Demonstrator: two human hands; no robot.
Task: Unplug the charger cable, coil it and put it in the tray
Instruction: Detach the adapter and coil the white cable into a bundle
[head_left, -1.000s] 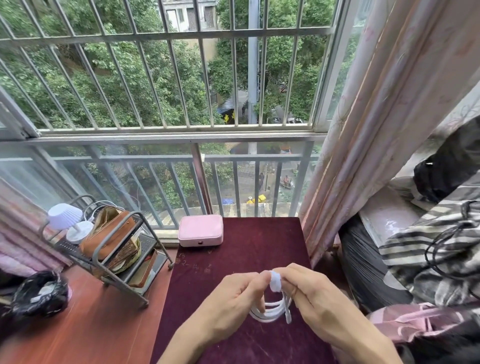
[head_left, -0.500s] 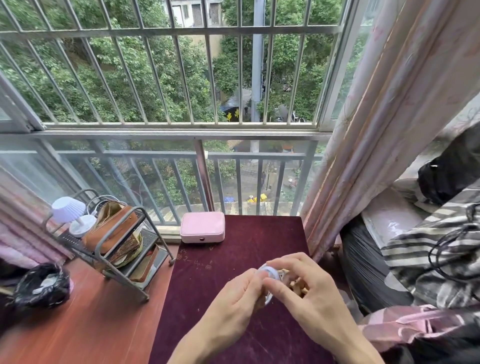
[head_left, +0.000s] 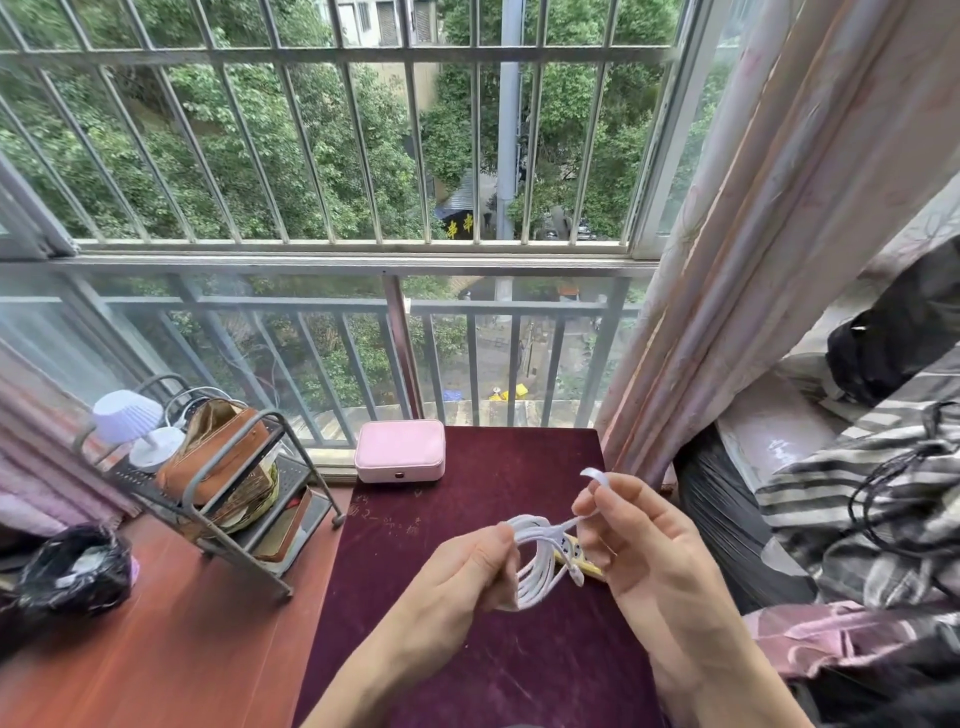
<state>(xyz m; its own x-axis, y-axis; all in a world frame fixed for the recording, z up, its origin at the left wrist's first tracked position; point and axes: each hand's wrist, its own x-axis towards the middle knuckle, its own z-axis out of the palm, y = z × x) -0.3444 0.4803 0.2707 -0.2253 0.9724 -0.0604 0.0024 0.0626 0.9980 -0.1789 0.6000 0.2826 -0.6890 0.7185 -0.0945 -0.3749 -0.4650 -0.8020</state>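
A barred window with green trees beyond fills the background, and below it a dark red velvet worktop (head_left: 467, 649) runs toward the person. Above that worktop the left hand (head_left: 462, 577) is closed around the near side of the coiled white charger cable (head_left: 537, 564), thumb and fingers pinching the loops together so they stand roughly upright. Just to its right, the right hand (head_left: 641, 545) is partly closed, its thumb and forefinger pinching a flat white strap (head_left: 592, 475) that rises from the top of the coil and curls over the fingertips. The step in hand looks like binding the coil: it would go best if the left hand keeps the loops bunched tight while the right draws the strap snugly around them, so that no loop slips free. Both forearms reach in from the bottom edge, wrists bent slightly inward toward each other. Which tray is meant I cannot tell; a metal rack (head_left: 244, 499) stands well to the left of the hands, and a pink box (head_left: 400, 449) lies beyond them.
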